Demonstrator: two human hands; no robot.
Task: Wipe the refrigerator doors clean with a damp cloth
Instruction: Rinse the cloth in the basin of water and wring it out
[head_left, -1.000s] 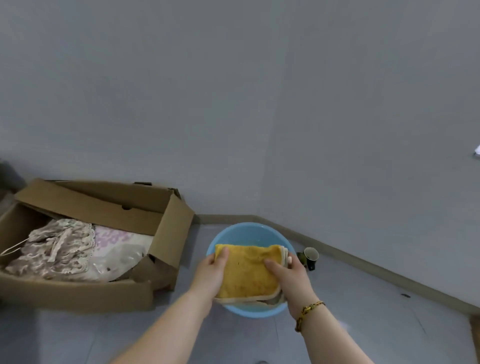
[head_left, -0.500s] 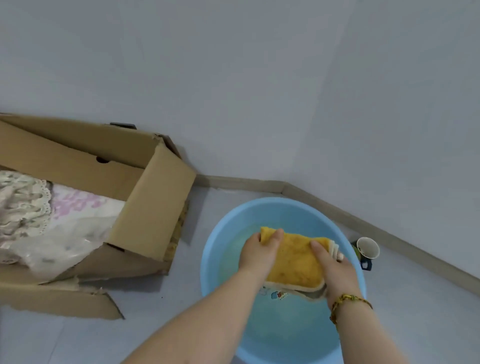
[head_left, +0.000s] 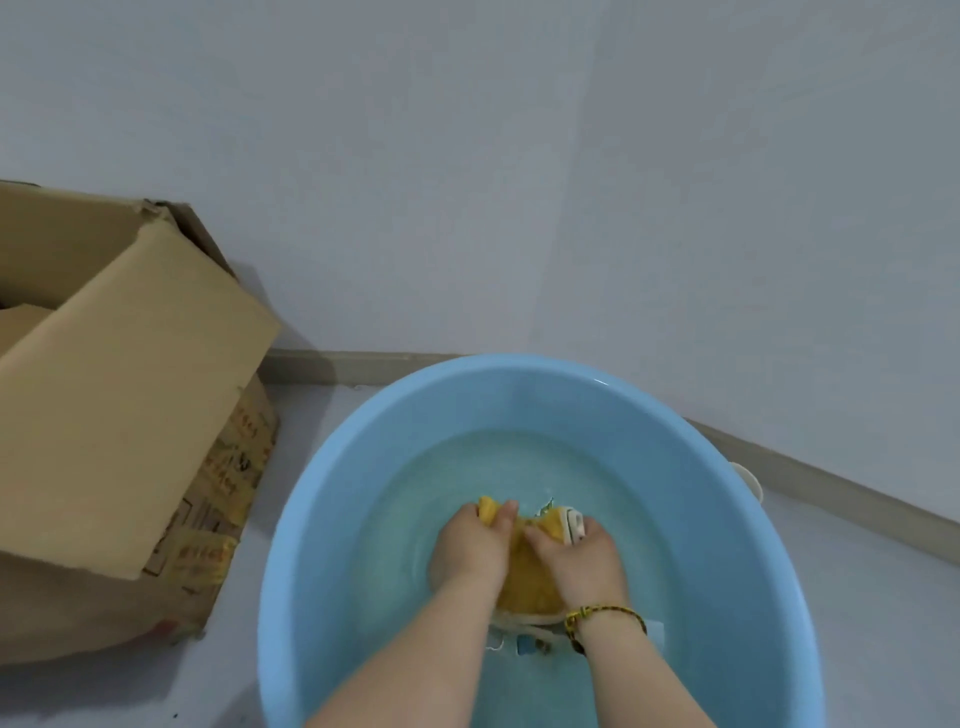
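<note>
A yellow cloth (head_left: 530, 579) with a pale edge is bunched up in the water of a light blue basin (head_left: 363, 467) on the floor. My left hand (head_left: 470, 545) grips the cloth's left side and my right hand (head_left: 579, 558) grips its right side, with both hands down in the water. A beaded bracelet circles my right wrist. Most of the cloth is hidden under my hands. No refrigerator is in view.
An open cardboard box (head_left: 114, 415) stands on the floor to the left of the basin. The basin sits in a corner of two grey walls with a beige skirting board (head_left: 363, 361). A small cup (head_left: 750, 480) peeks out behind the basin's right rim.
My head has dropped much closer to the basin. Both hands have lowered the cloth from above the water into it and squeezed it into a bunch.
</note>
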